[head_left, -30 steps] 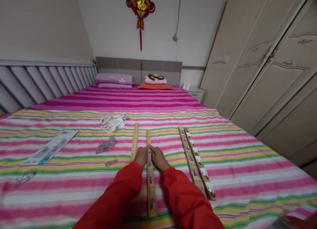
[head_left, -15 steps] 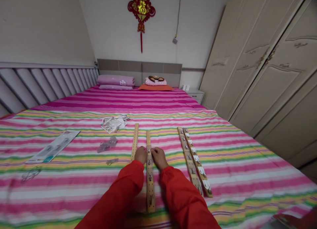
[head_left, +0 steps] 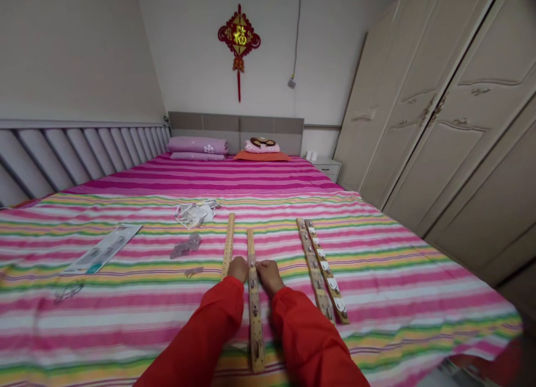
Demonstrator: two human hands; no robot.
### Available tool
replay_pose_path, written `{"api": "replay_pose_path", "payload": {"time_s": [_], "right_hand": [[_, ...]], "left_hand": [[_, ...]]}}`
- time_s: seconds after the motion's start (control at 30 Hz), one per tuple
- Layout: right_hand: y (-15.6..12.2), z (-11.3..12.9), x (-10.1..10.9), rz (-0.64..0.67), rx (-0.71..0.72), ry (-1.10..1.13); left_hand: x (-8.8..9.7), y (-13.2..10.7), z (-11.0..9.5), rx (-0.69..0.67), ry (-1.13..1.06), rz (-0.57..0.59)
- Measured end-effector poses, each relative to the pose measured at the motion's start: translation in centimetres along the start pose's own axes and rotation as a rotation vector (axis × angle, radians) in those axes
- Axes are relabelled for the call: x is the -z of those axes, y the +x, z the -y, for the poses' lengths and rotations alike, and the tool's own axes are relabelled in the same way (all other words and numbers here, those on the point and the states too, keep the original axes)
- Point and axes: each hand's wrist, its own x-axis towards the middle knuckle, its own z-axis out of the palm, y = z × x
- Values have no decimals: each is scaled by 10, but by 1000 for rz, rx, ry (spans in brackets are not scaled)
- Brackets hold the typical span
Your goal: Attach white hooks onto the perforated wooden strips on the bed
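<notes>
Both my arms in red sleeves reach out over a striped bed. My left hand and my right hand sit on either side of a narrow wooden strip with holes, fingers curled in and pinching a small metal piece on it. A second plain wooden strip lies just left of my left hand. To the right lie two more wooden strips side by side, one carrying several white and metal fittings.
Clear plastic bags and small packets lie left of the strips, with a flat printed card further left. Pillows rest at the headboard. A cream wardrobe stands along the right.
The view has tilted up and back a little, so everything sits lower in frame. My hands stay pinched at the same spot on the strip.
</notes>
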Motion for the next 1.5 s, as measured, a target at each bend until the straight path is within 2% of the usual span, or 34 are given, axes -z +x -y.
{"api": "replay_pose_path", "payload": {"time_s": [0.1, 0.3, 0.43, 0.53, 0.6, 0.67, 0.77, 0.83, 0.93, 1.03, 1.17, 1.27, 1.4, 1.5], "right_hand": [[-22, -1, 5, -2, 9, -15], [-55, -2, 12, 22, 23, -37], [-62, 3, 15, 70, 38, -23], [-63, 5, 18, 73, 49, -8], [-65, 5, 20, 49, 49, 7], [-66, 2, 21, 21, 41, 29], [-68, -3, 21, 2, 18, 71], [-68, -5, 20, 7, -5, 97], [-67, -6, 20, 30, -46, 140], [-67, -4, 20, 44, -84, 187], [-67, -2, 21, 45, -79, 199], [-68, -1, 21, 39, -83, 226], [-68, 1, 22, 16, -115, 307], [-69, 4, 23, -1, -128, 367]], "left_hand": [[1, -21, 4, 10, 64, 10], [1, -63, 10, -76, 72, 40], [5, -72, 10, -116, 85, 60], [18, -71, 14, -157, 36, 40], [33, -67, 21, -216, -68, -16], [54, -61, 34, -257, -145, -124], [87, -50, 62, -275, -100, -360], [103, -42, 82, -281, -39, -452], [114, -31, 107, -309, 57, -528], [115, -24, 120, -313, 104, -525], [114, -22, 121, -247, 96, -502], [115, -28, 115, -200, -5, -516], [116, -41, 99, -87, -338, -462], [111, -52, 80, 22, -645, -336]]}}
